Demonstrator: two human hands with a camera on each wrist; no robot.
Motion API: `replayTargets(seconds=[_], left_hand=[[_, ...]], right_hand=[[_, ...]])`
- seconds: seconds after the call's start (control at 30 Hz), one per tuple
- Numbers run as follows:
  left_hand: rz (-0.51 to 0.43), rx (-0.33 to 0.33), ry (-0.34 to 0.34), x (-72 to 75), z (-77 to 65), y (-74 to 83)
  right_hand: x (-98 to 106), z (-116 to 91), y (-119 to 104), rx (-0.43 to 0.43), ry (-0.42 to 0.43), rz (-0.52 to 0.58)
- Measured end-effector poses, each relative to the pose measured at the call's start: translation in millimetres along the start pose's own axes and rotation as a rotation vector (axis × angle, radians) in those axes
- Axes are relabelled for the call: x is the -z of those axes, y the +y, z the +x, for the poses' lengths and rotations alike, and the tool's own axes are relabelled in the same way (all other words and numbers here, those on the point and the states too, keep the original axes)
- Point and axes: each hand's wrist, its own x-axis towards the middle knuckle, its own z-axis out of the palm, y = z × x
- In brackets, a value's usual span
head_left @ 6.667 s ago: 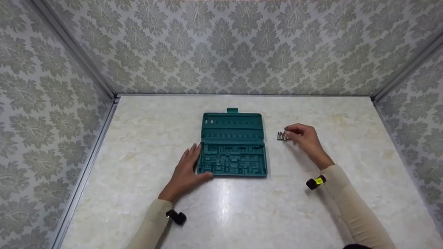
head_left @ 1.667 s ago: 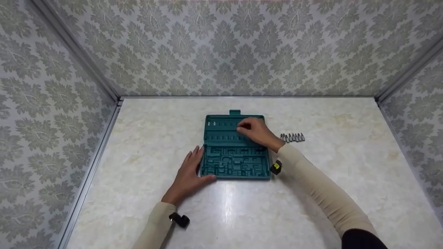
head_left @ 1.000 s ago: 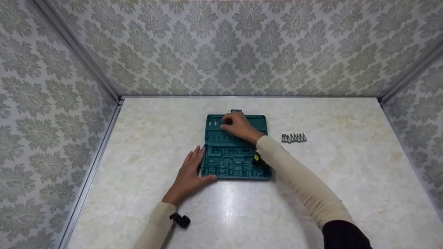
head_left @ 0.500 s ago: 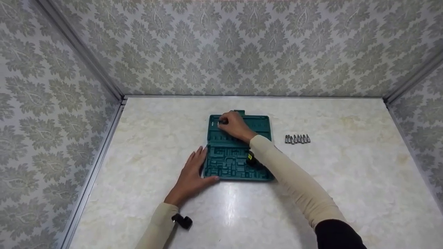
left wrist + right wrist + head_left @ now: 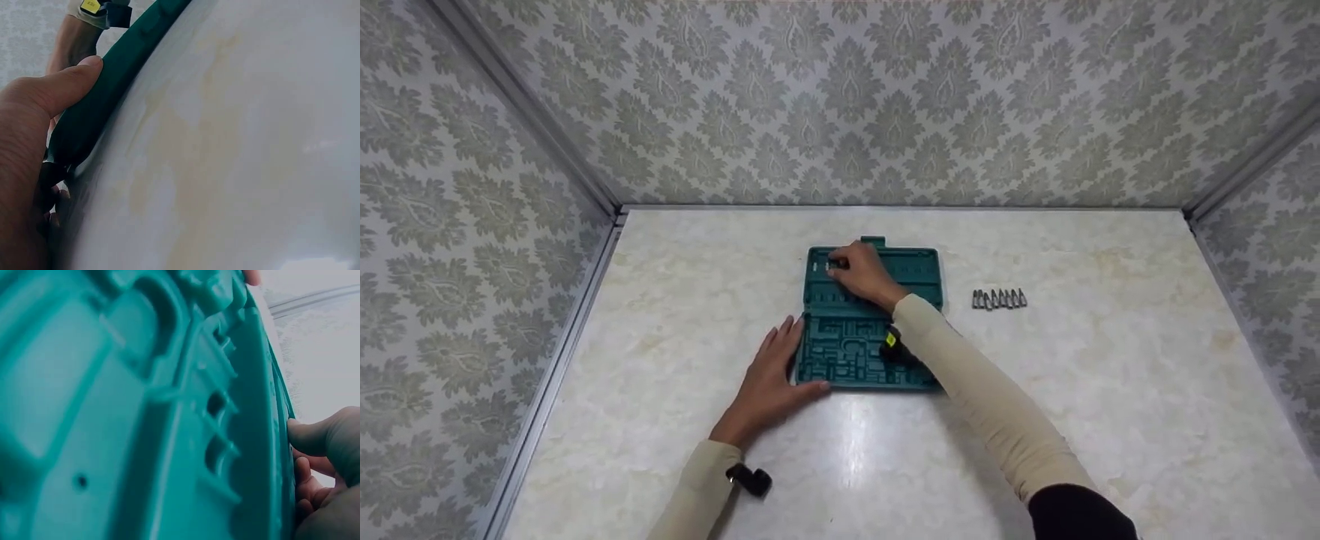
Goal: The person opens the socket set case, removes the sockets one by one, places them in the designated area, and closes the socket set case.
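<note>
A teal tool case (image 5: 840,360) lies unfolded on the table, its slotted half (image 5: 915,270) at the back. My left hand (image 5: 771,375) rests at its front left corner, fingers along the left side and thumb (image 5: 84,76) on the front edge. Over the back half, my right hand (image 5: 866,274) pinches a small bit at the left of the upper slot row; the fingers mostly cover it. In the right wrist view the curled fingers (image 5: 306,484) are beyond the case wall. A small bright bit (image 5: 815,267) sits in the leftmost slot.
Several small metal bits (image 5: 999,298) stand in a row on the table right of the case. The case latch (image 5: 873,241) points toward the back wall (image 5: 847,105). Patterned panels stand at both sides.
My right hand has come from the bit row over to the case with a bit, then moved left along the upper slots. The left hand has stayed at the corner.
</note>
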Motion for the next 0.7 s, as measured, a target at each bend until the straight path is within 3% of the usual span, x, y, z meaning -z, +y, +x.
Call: replayTargets(seconds=[0.3,0.7], left_hand=[[0.006,-0.014,-0.001,0.5,-0.8,-1.2],[0.003,-0.02,0.0,-0.4,0.3,-1.3]], right_hand=[[-2.8,-1.7,-1.1,-0.077,0.012,0.08],[0.2,-3.7,0.7,-0.089,0.011,0.181]])
